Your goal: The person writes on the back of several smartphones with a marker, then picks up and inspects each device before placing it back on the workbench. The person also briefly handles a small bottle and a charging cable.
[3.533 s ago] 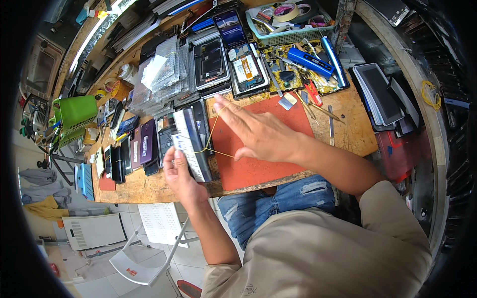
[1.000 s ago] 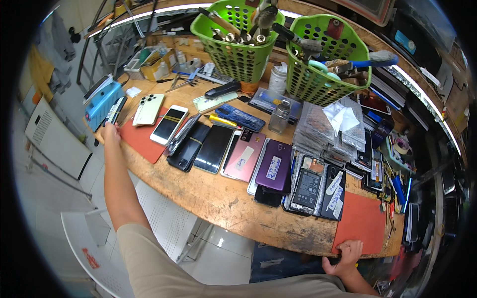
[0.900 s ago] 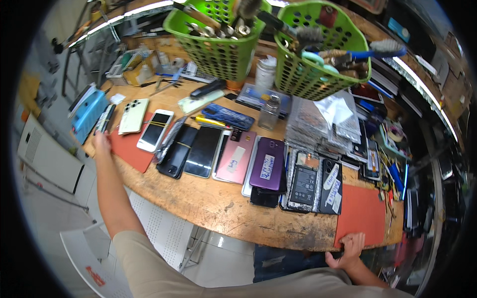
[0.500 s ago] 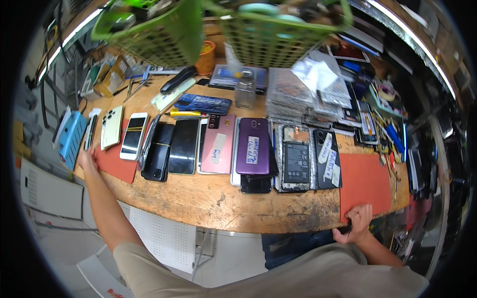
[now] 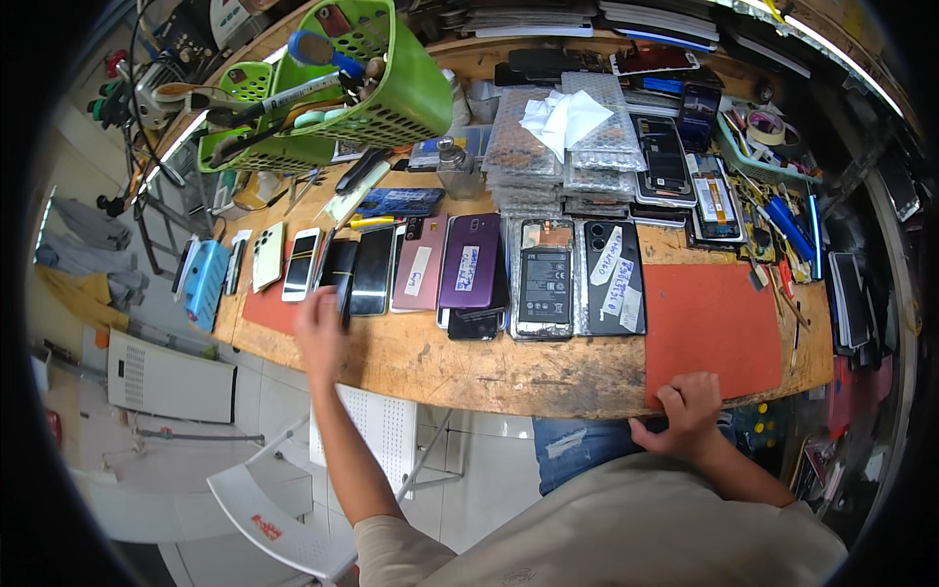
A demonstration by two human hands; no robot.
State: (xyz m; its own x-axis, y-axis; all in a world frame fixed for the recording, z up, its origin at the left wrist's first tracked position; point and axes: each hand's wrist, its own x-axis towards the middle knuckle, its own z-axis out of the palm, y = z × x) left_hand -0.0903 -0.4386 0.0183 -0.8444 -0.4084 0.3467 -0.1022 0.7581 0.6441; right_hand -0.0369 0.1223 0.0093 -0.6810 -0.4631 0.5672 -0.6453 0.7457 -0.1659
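My left hand [image 5: 321, 336], smeared by motion, hovers over the front of the workbench [image 5: 430, 367] beside a stack of black phones [image 5: 338, 269]; its fingers cannot be made out. My right hand [image 5: 691, 409] grips the bench's front edge at a red mat [image 5: 714, 323], fingers curled on top and thumb below. Phones lie in a row: a pale-green one [image 5: 267, 256], a white one [image 5: 301, 266], a dark-screened one [image 5: 373, 271], a pink one [image 5: 419, 262] and a purple one [image 5: 471, 259]. Right of these are an opened phone with its battery exposed [image 5: 545, 284] and a black labelled phone [image 5: 613, 279].
Green baskets [image 5: 411, 93] with tools overhang the back left. Bubble-wrap packets [image 5: 528, 137] are piled behind the phones, next to a glass bottle [image 5: 456, 171]. A blue box-shaped device [image 5: 205, 284] stands at the left end. Tools and a tape tray [image 5: 768, 147] crowd the right.
My left hand has left the bench's left end and swung right toward the black phones. My right hand stays on the front edge. The whole view has shifted.
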